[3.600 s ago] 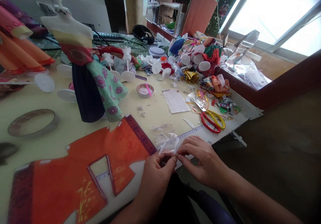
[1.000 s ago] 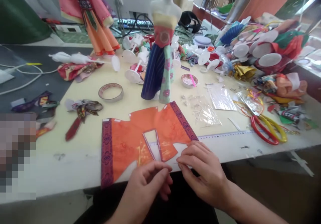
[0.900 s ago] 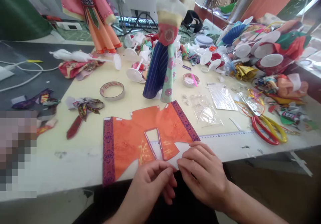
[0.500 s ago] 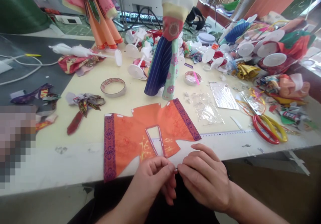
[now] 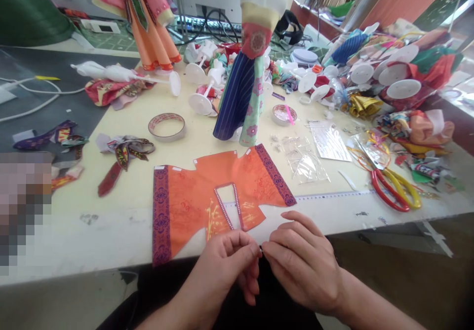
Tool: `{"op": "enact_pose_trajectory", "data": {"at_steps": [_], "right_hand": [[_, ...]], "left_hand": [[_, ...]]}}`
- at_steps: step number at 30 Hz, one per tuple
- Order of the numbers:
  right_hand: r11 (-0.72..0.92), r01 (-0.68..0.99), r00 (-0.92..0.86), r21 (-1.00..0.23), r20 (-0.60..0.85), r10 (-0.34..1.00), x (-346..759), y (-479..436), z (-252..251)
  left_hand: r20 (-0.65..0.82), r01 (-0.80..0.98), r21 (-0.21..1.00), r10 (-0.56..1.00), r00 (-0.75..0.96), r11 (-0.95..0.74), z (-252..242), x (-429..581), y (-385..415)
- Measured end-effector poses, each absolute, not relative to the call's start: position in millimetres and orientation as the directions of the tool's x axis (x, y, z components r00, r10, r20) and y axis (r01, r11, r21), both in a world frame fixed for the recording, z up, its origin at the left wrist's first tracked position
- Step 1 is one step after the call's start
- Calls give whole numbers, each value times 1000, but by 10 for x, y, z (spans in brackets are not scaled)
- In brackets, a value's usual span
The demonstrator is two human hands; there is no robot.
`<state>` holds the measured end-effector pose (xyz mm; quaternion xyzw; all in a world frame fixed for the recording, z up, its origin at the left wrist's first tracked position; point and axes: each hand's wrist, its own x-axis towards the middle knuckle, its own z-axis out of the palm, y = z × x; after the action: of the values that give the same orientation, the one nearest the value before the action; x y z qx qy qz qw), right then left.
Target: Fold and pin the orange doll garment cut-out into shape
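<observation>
My left hand [image 5: 224, 271] and my right hand [image 5: 301, 263] hover at the table's front edge, their fingertips meeting on a small dark piece [image 5: 260, 251]. Most of that piece is hidden by my fingers, so I cannot tell exactly what it is. Just beyond my left hand lies a flat orange cloth garment piece [image 5: 218, 197] with purple patterned bands and a beaded neck opening. My left fingers are close to its lower edge but do not appear to touch it.
A dress on a white mannequin stand [image 5: 248, 73] stands behind the cloth. A measuring strip [image 5: 333, 197] runs along the table. Plastic bags [image 5: 305, 160], red-and-yellow scissors [image 5: 392, 192], a tape roll [image 5: 166, 127], and a small dish [image 5: 284, 115] lie about. White stands and fabric scraps crowd the far right.
My hands have drawn together from their earlier spread, with the fingertips now pinching the small dark piece. The view has swung from the right side of the table toward its middle.
</observation>
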<state>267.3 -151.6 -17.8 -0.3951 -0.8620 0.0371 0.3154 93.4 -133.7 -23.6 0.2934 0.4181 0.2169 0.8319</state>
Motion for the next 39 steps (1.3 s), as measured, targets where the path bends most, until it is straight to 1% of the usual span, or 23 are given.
{"op": "enact_pose_trajectory", "data": {"at_steps": [3, 6, 11, 16, 22, 25, 29, 33, 39], "right_hand": [[678, 624, -488, -388, 484, 726, 2694, -1525, -159], [662, 602, -472, -447, 469, 746, 2717, -1535, -155], [654, 597, -447, -465, 484, 752, 2707, -1525, -184], [653, 549, -443, -521, 482, 756, 2673, -1507, -179], [654, 511, -447, -558, 477, 757, 2666, -1504, -159], [634, 510, -405, -582, 488, 774, 2666, -1508, -142], [556, 540, -265, -632, 500, 825, 2636, -1528, -121], [498, 574, -161, -650, 507, 847, 2565, -1564, -157], [441, 553, -118, -707, 457, 882, 2496, -1585, -215]], "left_hand": [[-573, -130, 649, 595, 564, 749, -243, 929, -1336], [-564, -138, 655, 602, 565, 743, -255, 916, -1345], [-562, -149, 637, 588, 582, 756, -253, 900, -1334], [-581, -126, 594, 532, 616, 795, -228, 909, -1291], [-587, -110, 587, 515, 624, 802, -233, 908, -1291], [-575, -146, 592, 543, 612, 793, -235, 917, -1308], [-570, -218, 620, 624, 535, 753, -222, 956, -1337], [-552, -253, 665, 691, 467, 703, -214, 1000, -1358], [-541, -273, 704, 744, 394, 656, -239, 1043, -1379]]}}
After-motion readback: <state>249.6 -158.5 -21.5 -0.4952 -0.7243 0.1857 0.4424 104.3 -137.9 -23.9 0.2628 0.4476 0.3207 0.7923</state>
